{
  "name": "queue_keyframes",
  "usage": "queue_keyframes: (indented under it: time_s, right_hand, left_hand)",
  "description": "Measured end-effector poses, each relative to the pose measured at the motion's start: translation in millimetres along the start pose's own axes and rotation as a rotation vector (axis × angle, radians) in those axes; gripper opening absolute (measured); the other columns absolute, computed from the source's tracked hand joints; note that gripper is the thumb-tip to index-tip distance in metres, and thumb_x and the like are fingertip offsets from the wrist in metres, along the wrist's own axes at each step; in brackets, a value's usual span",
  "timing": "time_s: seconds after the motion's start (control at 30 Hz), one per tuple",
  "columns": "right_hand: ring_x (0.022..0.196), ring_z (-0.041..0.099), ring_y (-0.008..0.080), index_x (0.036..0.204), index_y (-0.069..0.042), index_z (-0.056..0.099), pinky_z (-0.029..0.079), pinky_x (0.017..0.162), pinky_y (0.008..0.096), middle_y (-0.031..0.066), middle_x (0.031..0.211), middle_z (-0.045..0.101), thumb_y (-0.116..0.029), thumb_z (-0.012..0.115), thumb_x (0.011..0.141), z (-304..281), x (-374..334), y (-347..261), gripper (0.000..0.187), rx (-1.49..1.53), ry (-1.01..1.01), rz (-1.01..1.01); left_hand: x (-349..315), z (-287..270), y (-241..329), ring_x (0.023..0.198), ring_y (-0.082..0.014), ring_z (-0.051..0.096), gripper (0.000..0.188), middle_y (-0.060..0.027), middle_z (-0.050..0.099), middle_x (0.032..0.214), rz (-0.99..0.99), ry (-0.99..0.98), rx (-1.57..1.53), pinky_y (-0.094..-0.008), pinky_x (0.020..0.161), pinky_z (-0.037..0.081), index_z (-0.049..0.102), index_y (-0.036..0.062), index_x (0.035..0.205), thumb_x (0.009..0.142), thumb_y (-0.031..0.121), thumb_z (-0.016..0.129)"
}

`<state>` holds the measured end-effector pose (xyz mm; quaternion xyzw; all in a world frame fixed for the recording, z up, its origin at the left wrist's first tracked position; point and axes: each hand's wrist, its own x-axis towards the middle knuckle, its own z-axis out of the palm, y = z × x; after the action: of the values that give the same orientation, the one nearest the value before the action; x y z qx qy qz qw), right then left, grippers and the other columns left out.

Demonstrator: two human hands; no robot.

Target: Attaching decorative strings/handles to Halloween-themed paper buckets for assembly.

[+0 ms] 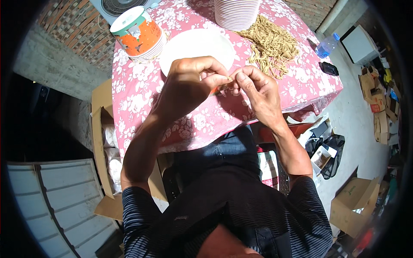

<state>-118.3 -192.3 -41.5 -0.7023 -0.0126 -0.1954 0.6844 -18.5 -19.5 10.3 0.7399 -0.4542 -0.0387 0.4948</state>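
Observation:
My left hand (pixel 187 86) and my right hand (pixel 262 96) meet over the near part of the table, fingertips almost touching. Both are closed in a pinch. What they hold is too small to make out; a small orange piece (pixel 214 90) shows just under the left fingertips. A round white disc (pixel 195 45), bright in the sun, lies beyond my hands. To its right a heap of tan cord (pixel 273 45) spreads over the cloth. An orange bucket with a green rim (pixel 138 38) stands on the left.
A tall stack of white tubs (pixel 236 15) stands at the far edge of the flowered pink tablecloth (pixel 127 99). On the right are a plastic bottle (pixel 328 45) and a black object (pixel 328 69). Cardboard boxes (pixel 355 202) sit on the floor; another carton (pixel 101 142) stands left.

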Motion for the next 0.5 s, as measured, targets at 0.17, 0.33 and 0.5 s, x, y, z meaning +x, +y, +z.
queue_keyframes:
  time_s: [0.17,0.33,0.5]
  right_hand:
    - [0.080,0.059,0.0051,0.120,0.003,0.070,0.049,0.071,0.0221,0.0005,0.090,0.069,-0.012,0.066,0.105,1.0,2.3,1.6,0.022,0.035,-0.024,0.097]
    - [0.074,0.060,0.0036,0.110,0.002,0.077,0.048,0.065,0.0209,0.0014,0.086,0.073,-0.010,0.074,0.099,3.2,4.4,8.5,0.016,0.029,0.009,0.101]
    - [0.069,0.056,0.0017,0.101,0.001,0.078,0.045,0.061,0.0198,-0.0022,0.080,0.070,-0.010,0.078,0.095,7.8,2.8,17.8,0.012,0.035,0.092,0.060]
  left_hand:
    - [0.7,-3.0,-0.4,0.071,-0.0113,0.067,0.011,-0.0086,0.073,0.077,-0.170,-0.018,-0.106,-0.0279,0.068,0.054,0.075,-0.0021,0.093,0.090,0.008,0.073]
    - [-0.3,-5.4,-2.2,0.073,-0.0123,0.066,0.013,-0.0083,0.072,0.078,-0.198,-0.040,-0.070,-0.0290,0.069,0.054,0.073,-0.0018,0.094,0.092,0.011,0.071]
    - [-2.5,2.1,-2.3,0.072,-0.0133,0.067,0.010,-0.0082,0.071,0.078,-0.141,0.041,-0.012,-0.0294,0.070,0.055,0.071,-0.0012,0.094,0.093,0.009,0.070]
